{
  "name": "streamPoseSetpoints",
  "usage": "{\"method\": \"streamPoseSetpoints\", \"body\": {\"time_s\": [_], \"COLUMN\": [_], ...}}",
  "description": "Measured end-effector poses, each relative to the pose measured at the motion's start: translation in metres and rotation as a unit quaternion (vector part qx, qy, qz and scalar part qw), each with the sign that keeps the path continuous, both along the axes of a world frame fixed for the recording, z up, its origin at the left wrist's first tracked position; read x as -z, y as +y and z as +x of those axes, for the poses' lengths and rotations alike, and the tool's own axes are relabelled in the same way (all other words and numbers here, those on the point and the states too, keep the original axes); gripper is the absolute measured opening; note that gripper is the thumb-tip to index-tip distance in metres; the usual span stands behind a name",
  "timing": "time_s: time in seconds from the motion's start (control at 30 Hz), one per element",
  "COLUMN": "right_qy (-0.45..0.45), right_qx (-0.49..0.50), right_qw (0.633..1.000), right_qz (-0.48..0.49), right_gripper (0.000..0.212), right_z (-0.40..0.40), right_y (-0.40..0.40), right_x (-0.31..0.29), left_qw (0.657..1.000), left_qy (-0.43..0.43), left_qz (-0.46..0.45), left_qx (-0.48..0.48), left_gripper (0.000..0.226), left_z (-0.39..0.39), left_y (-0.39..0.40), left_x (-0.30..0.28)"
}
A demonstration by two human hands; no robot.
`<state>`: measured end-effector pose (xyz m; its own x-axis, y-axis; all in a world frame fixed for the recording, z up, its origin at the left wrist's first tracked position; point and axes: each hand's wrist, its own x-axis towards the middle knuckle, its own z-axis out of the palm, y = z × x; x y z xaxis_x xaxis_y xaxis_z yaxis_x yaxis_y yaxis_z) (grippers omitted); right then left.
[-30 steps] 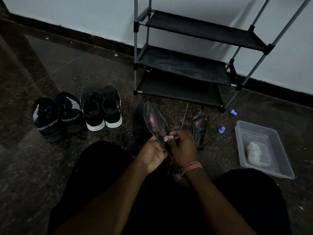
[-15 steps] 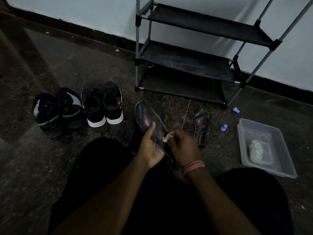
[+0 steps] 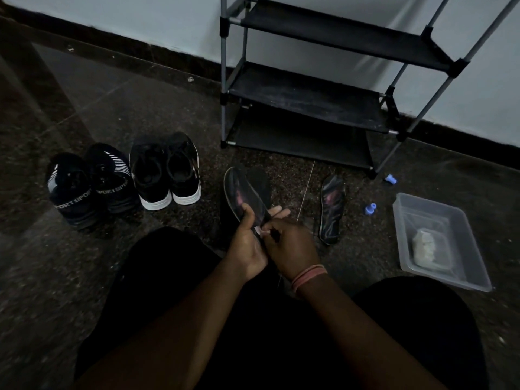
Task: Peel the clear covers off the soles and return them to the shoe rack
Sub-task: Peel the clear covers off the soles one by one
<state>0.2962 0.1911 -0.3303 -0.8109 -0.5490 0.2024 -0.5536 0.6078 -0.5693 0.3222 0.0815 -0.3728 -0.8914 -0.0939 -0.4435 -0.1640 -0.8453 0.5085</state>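
Right now the left hand (image 3: pixel 247 243) grips the sole (image 3: pixel 243 197) w/ thumb on top, toe end raised away from the body so the near end faces the right hand (image 3: pixel 292 246), which pinches a pale bit at that end, prob the cover's edge to start the peel. Second sole (image 3: pixel 332 209) lies on the floor by the shoe rack (image 3: pixel 304 99), shelves bare, likely waiting its turn.
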Motion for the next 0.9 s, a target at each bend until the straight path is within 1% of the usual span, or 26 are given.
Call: {"method": "streamPoseSetpoints", "body": {"time_s": [0.1,0.17,0.23,0.33,0.37,0.43,0.5,0.57,0.63,0.7,0.73,0.77,0.8,0.83,0.87,0.9], "right_qy": [0.091,0.108,0.093,0.036,0.041,0.103,0.152,0.165,0.132,0.006,-0.061,-0.109,-0.131,-0.132,-0.11,-0.068], "right_qx": [0.066,0.107,0.085,0.009,0.005,0.027,0.063,0.066,0.021,-0.032,-0.044,-0.053,-0.06,-0.067,-0.067,-0.061], "right_qw": [0.99,0.981,0.985,0.998,0.997,0.987,0.973,0.966,0.976,0.997,0.997,0.993,0.99,0.989,0.992,0.996], "right_qz": [0.086,0.117,0.115,0.053,0.064,0.124,0.163,0.189,0.172,0.073,0.029,0.005,0.003,0.006,0.01,0.021], "right_gripper": [0.021,0.023,0.021,0.019,0.02,0.023,0.029,0.028,0.024,0.019,0.017,0.015,0.014,0.014,0.014,0.015], "right_z": [-0.008,-0.008,-0.004,0.005,0.003,-0.011,-0.027,-0.038,-0.04,-0.042,-0.045,-0.05,-0.054,-0.058,-0.062,-0.067], "right_y": [-0.004,-0.006,-0.009,-0.01,-0.009,-0.007,-0.006,-0.011,-0.017,-0.017,-0.016,-0.013,-0.012,-0.01,-0.011,-0.011], "right_x": [0.002,0.001,0.001,-0.004,-0.006,-0.011,-0.017,-0.021,-0.016,-0.01,-0.009,-0.007,-0.007,-0.006,-0.004,-0.001], "left_qw": [1.0,1.0,1.0,1.0,0.999,0.999,0.999,0.999,0.999,0.999,0.999,0.999,0.999,0.999,0.999,0.999], "left_qy": [0.002,-0.002,0.002,0.015,0.02,0.023,0.025,0.018,0.001,-0.014,-0.019,-0.022,-0.019,-0.016,-0.008,0.002], "left_qz": [0.005,0.008,0.018,0.025,0.026,0.033,0.033,0.033,0.033,0.029,0.026,0.021,0.019,0.02,0.022,0.021], "left_qx": [0.003,0.006,0.012,0.003,0.001,0.006,0.023,0.03,0.017,-0.005,-0.014,-0.023,-0.031,-0.035,-0.035,-0.028], "left_gripper": [0.086,0.087,0.089,0.088,0.087,0.086,0.084,0.082,0.082,0.081,0.078,0.076,0.073,0.07,0.067,0.063], "left_z": [-0.003,-0.003,-0.004,-0.01,-0.013,-0.02,-0.025,-0.029,-0.032,-0.035,-0.037,-0.041,-0.045,-0.051,-0.057,-0.063], "left_y": [0.0,0.002,0.002,-0.001,-0.002,-0.002,-0.001,-0.002,-0.007,-0.013,-0.015,-0.017,-0.019,-0.019,-0.019,-0.018], "left_x": [-0.002,-0.004,-0.002,-0.001,-0.002,-0.005,-0.009,-0.01,-0.008,-0.005,-0.003,-0.003,-0.005,-0.006,-0.008,-0.009]}}
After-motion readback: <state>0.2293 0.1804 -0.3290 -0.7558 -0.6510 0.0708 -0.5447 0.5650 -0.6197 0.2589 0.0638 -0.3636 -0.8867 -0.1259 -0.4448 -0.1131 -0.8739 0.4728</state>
